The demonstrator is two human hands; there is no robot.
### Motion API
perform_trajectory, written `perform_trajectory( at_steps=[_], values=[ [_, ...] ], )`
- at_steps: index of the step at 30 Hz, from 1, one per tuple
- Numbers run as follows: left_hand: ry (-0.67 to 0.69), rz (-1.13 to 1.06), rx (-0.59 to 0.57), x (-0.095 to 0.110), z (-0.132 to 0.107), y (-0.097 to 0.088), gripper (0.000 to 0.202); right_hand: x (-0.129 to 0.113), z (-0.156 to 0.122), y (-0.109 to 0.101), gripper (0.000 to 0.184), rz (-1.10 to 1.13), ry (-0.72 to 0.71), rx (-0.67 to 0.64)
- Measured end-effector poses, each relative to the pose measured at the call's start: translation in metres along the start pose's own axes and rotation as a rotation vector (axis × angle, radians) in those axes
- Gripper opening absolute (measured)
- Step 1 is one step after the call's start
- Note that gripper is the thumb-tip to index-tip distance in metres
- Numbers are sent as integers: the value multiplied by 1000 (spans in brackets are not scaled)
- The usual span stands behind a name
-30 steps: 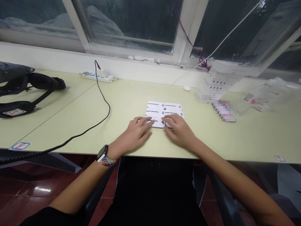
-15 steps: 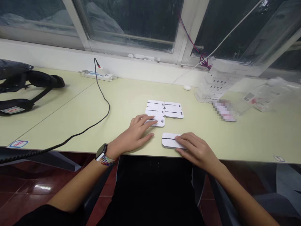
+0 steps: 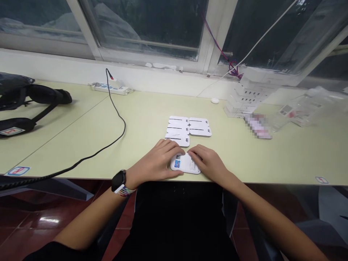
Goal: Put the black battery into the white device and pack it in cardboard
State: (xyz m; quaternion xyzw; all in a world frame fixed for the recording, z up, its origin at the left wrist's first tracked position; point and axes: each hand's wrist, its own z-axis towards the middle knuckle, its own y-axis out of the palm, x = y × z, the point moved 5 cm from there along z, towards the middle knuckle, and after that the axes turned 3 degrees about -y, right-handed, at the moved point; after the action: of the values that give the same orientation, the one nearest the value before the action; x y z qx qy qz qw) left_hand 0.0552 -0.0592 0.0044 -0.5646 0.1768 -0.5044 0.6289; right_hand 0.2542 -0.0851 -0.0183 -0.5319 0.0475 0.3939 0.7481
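A small white card (image 3: 185, 165) with printed labels on its upper face lies near the front edge of the pale green table (image 3: 81, 137). My left hand (image 3: 156, 163) curls its fingers over the card's left end. My right hand (image 3: 208, 162) grips its right end the same way. Just beyond the hands, several white cards (image 3: 187, 127) with black lines lie side by side in a flat group.
A black cable (image 3: 114, 127) runs across the table from a power strip (image 3: 110, 88) by the window. Black straps and a bag (image 3: 21, 105) lie at the far left. A stack of white cards (image 3: 244, 101) and clear plastic packets (image 3: 301, 108) sit at the right.
My right hand drew one card out of the group toward the table's front edge. The card now shows its printed face, and my left hand has come off the group onto it.
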Motion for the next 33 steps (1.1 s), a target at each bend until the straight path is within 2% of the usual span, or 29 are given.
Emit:
perform_trajectory(
  at_steps=[4, 7, 10, 16, 19, 24, 29, 33],
  values=[
    [-40, 11, -6, -2, 1, 1, 43, -6, -8, -17, 18, 17, -153, 16],
    [-59, 18, -1, -2, 1, -1, 43, -11, -18, -30, 25, 84, -286, -91],
    [-74, 28, 2, -2, 0, -1, 42, -13, -24, -37, 27, 48, -365, -161],
    [-93, 8, -19, -4, 0, 0, 44, -20, -17, -37, 26, -92, -549, -230],
    [-104, -11, -40, -6, 0, 0, 50, -24, -12, -38, 25, -206, -620, -282],
    [-123, -48, -64, -7, 1, -1, 48, -28, -6, -35, 22, -400, -727, -361],
    [-130, -69, -72, -7, 1, -1, 46, -32, -2, -28, 17, -551, -792, -476],
    [-116, -81, -73, -6, 1, -1, 47, -40, 4, -26, 16, -594, -782, -545]
  ],
)
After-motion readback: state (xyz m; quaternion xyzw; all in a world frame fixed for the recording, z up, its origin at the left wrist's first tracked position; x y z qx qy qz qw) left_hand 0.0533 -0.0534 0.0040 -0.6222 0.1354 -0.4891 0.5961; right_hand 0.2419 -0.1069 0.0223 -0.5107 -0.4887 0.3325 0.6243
